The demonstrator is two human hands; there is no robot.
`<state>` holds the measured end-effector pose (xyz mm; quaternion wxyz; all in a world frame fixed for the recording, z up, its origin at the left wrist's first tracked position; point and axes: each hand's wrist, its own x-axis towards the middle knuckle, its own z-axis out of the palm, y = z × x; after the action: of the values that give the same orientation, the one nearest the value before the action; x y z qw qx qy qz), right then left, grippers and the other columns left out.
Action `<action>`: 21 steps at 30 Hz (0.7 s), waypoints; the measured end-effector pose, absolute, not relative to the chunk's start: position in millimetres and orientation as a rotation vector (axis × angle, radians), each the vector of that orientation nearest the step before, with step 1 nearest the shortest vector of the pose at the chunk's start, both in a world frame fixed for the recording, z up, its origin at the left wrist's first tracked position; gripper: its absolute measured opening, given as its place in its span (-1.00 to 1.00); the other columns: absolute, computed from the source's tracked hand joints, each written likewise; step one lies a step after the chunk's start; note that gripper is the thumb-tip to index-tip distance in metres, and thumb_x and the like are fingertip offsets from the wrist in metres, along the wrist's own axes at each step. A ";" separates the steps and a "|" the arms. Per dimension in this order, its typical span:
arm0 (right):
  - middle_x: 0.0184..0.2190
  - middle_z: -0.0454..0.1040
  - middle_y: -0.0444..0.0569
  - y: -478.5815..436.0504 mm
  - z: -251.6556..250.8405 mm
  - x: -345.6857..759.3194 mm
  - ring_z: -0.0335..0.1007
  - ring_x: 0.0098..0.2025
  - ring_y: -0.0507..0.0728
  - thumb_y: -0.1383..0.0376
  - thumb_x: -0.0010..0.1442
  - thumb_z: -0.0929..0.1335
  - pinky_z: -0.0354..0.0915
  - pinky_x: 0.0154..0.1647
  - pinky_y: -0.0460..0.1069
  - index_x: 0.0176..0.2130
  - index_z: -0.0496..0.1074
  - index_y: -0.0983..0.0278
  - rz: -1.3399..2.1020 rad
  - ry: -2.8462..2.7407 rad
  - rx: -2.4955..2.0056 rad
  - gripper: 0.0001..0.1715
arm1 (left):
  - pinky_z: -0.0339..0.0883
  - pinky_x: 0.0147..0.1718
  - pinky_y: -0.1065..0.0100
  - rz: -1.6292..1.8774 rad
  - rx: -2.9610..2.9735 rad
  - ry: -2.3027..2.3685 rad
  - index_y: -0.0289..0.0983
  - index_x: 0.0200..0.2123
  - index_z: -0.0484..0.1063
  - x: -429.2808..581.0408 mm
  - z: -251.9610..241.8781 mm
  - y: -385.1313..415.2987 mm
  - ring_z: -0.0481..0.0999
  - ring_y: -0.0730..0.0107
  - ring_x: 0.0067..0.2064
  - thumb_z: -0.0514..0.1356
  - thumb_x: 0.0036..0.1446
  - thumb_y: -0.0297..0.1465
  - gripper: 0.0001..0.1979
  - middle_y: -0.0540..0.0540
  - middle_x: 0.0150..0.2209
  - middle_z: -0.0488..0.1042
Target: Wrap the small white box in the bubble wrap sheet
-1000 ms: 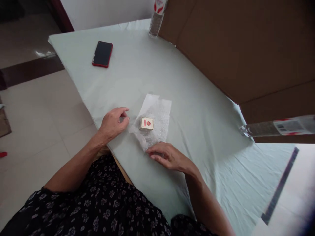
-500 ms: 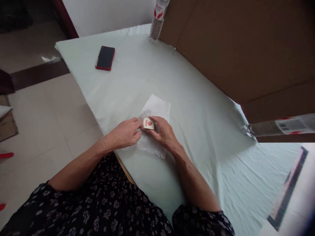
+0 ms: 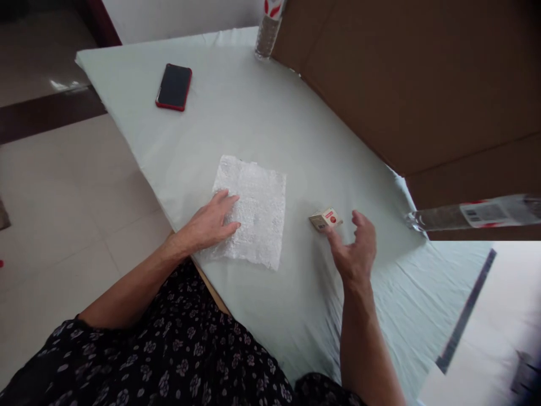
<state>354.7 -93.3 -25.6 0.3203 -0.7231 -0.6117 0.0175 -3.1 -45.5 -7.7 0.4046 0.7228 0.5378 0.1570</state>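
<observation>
A sheet of bubble wrap (image 3: 260, 217) lies spread flat on the pale green tablecloth in front of me. My left hand (image 3: 209, 221) rests over its left edge, fingers apart and gripping nothing. To the right of the sheet sits a small cream box (image 3: 325, 219) with red print. My right hand (image 3: 354, 245) is just beside this box on its right, thumb and fingers spread wide. The thumb tip is close to the box's lower edge; whether it touches, I cannot tell.
A phone in a red case (image 3: 174, 87) lies toward the far left of the table. A large brown cardboard panel (image 3: 406, 84) stands at the right, with a plastic bottle (image 3: 267, 36) at its far end and another bottle (image 3: 486, 214) lying against its near end.
The small box has moved from between both hands over the bubble wrap to the tablecloth on the right, and my right hand has let it go. The bubble wrap now lies flatter and more open.
</observation>
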 end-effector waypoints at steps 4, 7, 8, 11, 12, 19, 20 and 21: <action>0.13 0.49 0.16 -92.1 -10.1 295.9 0.40 0.20 0.34 0.10 0.29 0.36 0.29 0.21 0.36 0.17 0.38 0.17 -0.044 -1.859 -1.588 -0.50 | 0.37 0.16 0.06 0.228 1.882 1.390 -0.26 0.39 0.13 1.4 2.1 -45.5 0.39 -0.05 0.28 0.17 0.24 -0.25 -0.32 -0.33 0.49 -0.05; 0.27 0.39 0.15 -79.4 -14.1 249.6 0.33 0.28 0.32 0.10 0.31 0.35 0.28 0.24 0.31 0.23 0.33 0.14 0.167 -2.179 -1.430 -0.46 | 0.36 0.17 0.06 0.158 1.973 1.455 -0.32 0.39 0.11 10.8 7.6 -40.2 0.45 -0.03 0.23 0.16 0.28 -0.26 -0.33 -0.40 0.47 -0.04; 0.32 0.33 0.19 -73.6 -18.7 239.4 0.28 0.33 0.34 0.07 0.30 0.36 0.27 0.26 0.31 0.28 0.28 0.18 0.230 -2.264 -1.402 -0.37 | 0.36 0.18 0.05 0.142 2.010 1.476 -0.34 0.38 0.12 13.9 8.5 -37.0 0.47 -0.03 0.21 0.16 0.28 -0.26 -0.34 -0.42 0.46 -0.02; 0.37 0.24 0.27 -57.5 -34.6 227.4 0.16 0.39 0.42 -0.08 0.27 0.35 0.21 0.30 0.34 0.36 0.19 0.29 0.343 -2.421 -1.424 -0.15 | 0.38 0.16 0.06 0.096 2.104 1.526 -0.36 0.33 0.18 18.8 8.9 -26.3 0.50 -0.03 0.18 0.16 0.29 -0.29 -0.41 -0.41 0.41 0.12; 0.38 0.23 0.28 -53.8 -38.9 227.8 0.14 0.40 0.43 -0.11 0.26 0.34 0.19 0.31 0.36 0.36 0.18 0.31 0.353 -2.442 -1.443 -0.11 | 0.39 0.15 0.08 0.089 2.133 1.535 -0.35 0.30 0.21 18.5 8.6 -23.8 0.49 -0.02 0.19 0.17 0.28 -0.31 -0.44 -0.39 0.38 0.16; 0.42 0.18 0.21 -54.0 -48.7 235.5 0.03 0.46 0.40 -0.18 0.28 0.29 0.05 0.40 0.33 0.36 0.20 0.29 0.322 -2.458 -1.465 -0.10 | 0.46 0.03 0.01 0.254 2.353 1.643 -0.37 0.09 0.44 9.2 1.4 -36.3 0.49 -0.11 0.18 0.16 0.28 -0.40 -0.66 -0.39 0.29 0.33; 0.42 0.18 0.20 -54.4 -49.1 235.5 0.02 0.46 0.39 -0.18 0.28 0.29 0.04 0.40 0.33 0.37 0.19 0.28 0.323 -2.459 -1.461 -0.10 | 0.43 0.09 0.00 0.326 2.415 1.601 -0.37 0.07 0.46 8.2 -0.8 -39.1 0.46 -0.11 0.21 0.16 0.28 -0.41 -0.68 -0.39 0.29 0.34; 0.43 0.17 0.20 -54.4 -49.7 235.8 0.01 0.47 0.39 -0.19 0.28 0.30 0.04 0.40 0.34 0.38 0.18 0.27 0.324 -2.461 -1.453 -0.09 | 0.38 0.15 -0.02 0.391 2.485 1.516 -0.36 0.06 0.47 7.0 -3.5 -41.2 0.42 -0.11 0.25 0.16 0.28 -0.42 -0.69 -0.37 0.29 0.35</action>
<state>235.8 -54.4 -49.7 0.1325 -0.5007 -0.8481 0.1118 7.0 -41.2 -3.5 0.1020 0.8417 0.5134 0.1323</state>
